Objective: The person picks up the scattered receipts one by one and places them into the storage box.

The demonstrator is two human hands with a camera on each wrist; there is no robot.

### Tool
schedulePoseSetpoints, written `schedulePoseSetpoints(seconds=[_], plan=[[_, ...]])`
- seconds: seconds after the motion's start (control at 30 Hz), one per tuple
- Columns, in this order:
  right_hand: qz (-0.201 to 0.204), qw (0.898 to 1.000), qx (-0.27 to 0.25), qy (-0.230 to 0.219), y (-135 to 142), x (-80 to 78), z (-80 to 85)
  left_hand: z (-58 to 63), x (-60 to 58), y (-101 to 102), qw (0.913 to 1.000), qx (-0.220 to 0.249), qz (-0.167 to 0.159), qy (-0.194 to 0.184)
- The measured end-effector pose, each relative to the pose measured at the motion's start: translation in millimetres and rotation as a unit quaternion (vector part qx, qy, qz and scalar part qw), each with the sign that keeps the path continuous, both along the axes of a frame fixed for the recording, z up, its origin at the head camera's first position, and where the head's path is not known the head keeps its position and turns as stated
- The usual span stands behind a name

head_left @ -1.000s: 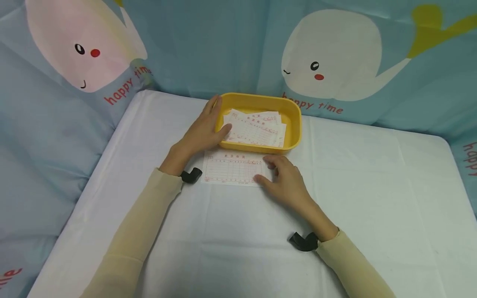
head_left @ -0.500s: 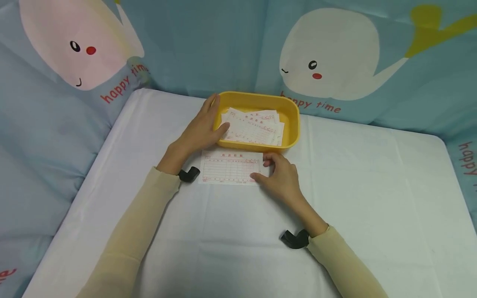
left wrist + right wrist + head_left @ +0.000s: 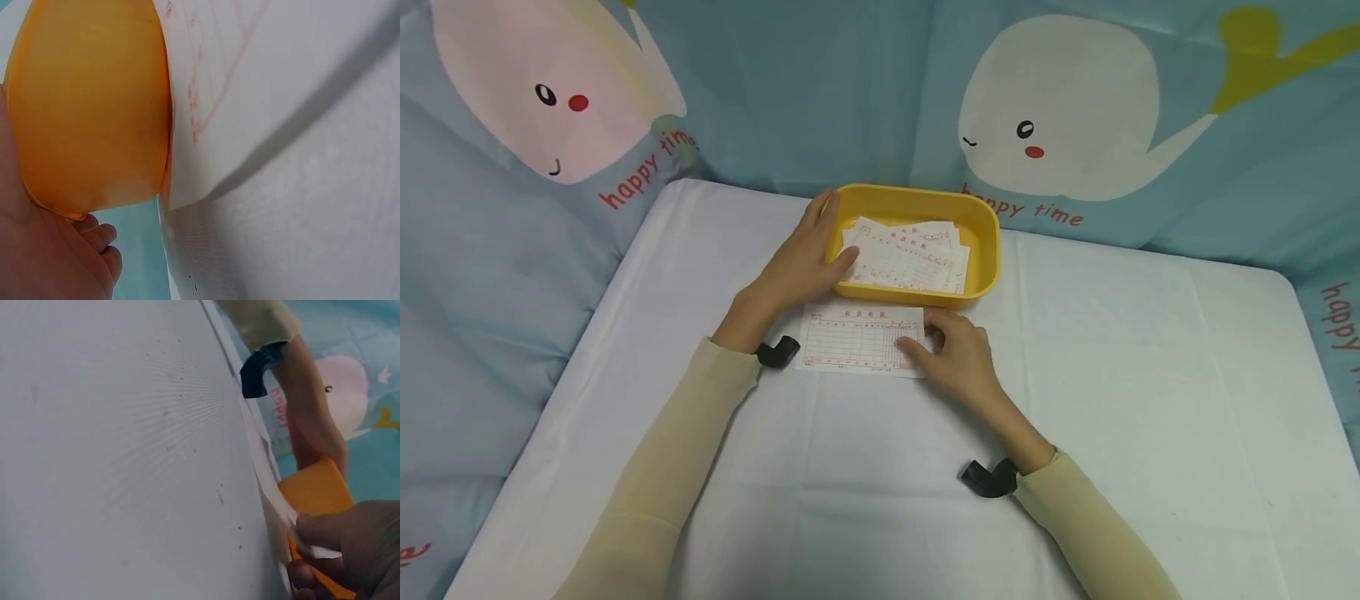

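A yellow plastic tray (image 3: 983,279) holds several white receipt slips (image 3: 902,260) printed in red. My left hand (image 3: 793,262) grips its left end, thumb over the rim and the other fingers along the outer side. In front of the tray, a single receipt slip (image 3: 850,343) lies face up. My right hand (image 3: 958,354) pinches its right edge, thumb on top and fingers underneath. In the right wrist view the thumb (image 3: 319,530) presses on the slip's raised edge, and the yellow tray (image 3: 320,490) shows behind it.
A white cloth (image 3: 1135,400) covers the table. Blue fabric printed with whales (image 3: 1067,117) hangs along the back and left sides, close behind the tray. Each wrist wears a black curved mount (image 3: 990,479).
My right thumb has moved left onto the slip and the fingers have gone under its right edge, which is now pinched. My left hand stays on the tray.
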State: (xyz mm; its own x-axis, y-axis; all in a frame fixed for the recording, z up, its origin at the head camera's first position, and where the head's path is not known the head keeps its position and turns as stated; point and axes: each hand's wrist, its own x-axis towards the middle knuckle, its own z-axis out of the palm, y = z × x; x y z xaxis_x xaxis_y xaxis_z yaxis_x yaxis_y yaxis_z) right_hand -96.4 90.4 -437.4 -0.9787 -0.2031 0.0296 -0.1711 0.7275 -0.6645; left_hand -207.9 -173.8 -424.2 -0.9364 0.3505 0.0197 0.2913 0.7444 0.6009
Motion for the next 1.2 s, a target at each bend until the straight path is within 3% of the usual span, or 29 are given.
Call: schedulePoseSetpoints(seconds=[0.23,0.4,0.63,0.8,0.97,1.2], plan=[[0.000,0.999,-0.040,-0.022,0.9,2.7,2.7,-0.6,-1.4,-0.4,1.0000,0.003,0.000,-0.004],[0.006,0.999,-0.031,-0.009,3.4,5.3,5.7,1.2,-1.7,1.4,0.9999,0.011,-0.006,-0.003],[0.046,0.997,-0.065,-0.003,4.1,9.9,13.5,2.7,1.7,-0.8,1.0000,0.002,0.000,-0.009],[0.057,0.996,-0.068,-0.001,7.1,10.5,29.9,2.4,1.9,-0.3,0.9999,0.009,-0.005,-0.005],[0.062,0.995,-0.067,-0.031,18.0,4.8,49.4,3.8,1.9,-0.7,0.9999,0.008,-0.002,-0.008],[0.031,0.994,-0.091,-0.043,46.0,-10.8,76.0,0.5,1.8,-0.7,0.9998,0.014,-0.006,-0.009]])
